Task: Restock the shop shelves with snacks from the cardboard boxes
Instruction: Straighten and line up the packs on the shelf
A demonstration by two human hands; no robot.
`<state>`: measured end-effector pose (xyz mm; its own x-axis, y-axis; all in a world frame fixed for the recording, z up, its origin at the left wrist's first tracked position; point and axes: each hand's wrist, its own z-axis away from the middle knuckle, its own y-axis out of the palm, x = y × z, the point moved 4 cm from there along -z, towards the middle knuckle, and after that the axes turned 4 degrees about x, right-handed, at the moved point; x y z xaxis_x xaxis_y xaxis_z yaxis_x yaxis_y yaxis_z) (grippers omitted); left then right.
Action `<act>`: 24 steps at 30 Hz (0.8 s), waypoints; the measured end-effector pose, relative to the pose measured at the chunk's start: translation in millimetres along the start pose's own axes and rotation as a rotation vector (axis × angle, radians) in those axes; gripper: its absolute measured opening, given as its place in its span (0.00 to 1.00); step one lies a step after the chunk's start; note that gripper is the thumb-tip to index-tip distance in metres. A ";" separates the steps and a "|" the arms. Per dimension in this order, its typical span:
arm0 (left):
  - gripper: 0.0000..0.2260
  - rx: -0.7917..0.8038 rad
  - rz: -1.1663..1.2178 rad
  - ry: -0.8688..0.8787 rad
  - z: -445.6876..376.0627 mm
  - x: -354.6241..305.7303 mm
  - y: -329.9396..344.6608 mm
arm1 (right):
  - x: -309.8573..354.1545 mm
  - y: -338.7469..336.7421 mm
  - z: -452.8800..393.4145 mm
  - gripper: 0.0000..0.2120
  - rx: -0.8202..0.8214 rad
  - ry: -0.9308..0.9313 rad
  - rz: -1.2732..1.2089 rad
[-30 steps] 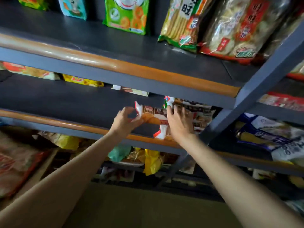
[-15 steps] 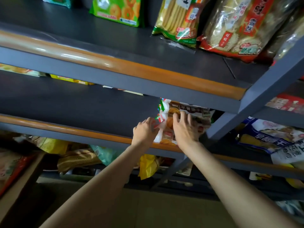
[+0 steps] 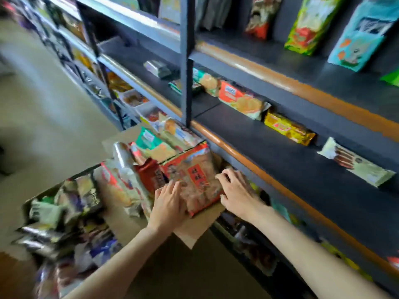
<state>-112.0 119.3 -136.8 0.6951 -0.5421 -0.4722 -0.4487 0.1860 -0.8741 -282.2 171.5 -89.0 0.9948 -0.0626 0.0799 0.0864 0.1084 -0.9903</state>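
Note:
A large red bag of rice crackers [image 3: 194, 175] lies on top of several snack packs in an open cardboard box [image 3: 195, 230] beside the shelf unit. My left hand [image 3: 170, 203] grips the bag's lower left corner, fingers laid over its face. At the bag's right edge, my right hand [image 3: 237, 190] has its fingers curled around it. The dark middle shelf [image 3: 280, 160] runs to the right of the box, with an orange-brown front rail.
A second box [image 3: 64, 212] of dark packs sits lower left. An orange pack [image 3: 239, 100], a yellow pack [image 3: 287, 128] and a white pack [image 3: 354, 162] lie at the back of the middle shelf. Green [image 3: 311, 24] and teal [image 3: 362, 33] bags stand above. A grey upright [image 3: 186, 61] rises behind the box.
My view has swung left from the shelf to the boxes. Both hands left the packs on the middle shelf and now hold the red bag in the box.

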 end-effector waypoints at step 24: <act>0.31 0.333 0.317 -0.294 42.6 216.0 -59.2 | 216.9 56.8 -179.9 0.32 0.481 -0.397 0.444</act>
<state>88.6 26.2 -191.9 0.7040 -0.1742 -0.6885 -0.4929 0.5781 -0.6503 -71.1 -14.4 -148.3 0.8784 0.4389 -0.1890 -0.4023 0.4656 -0.7883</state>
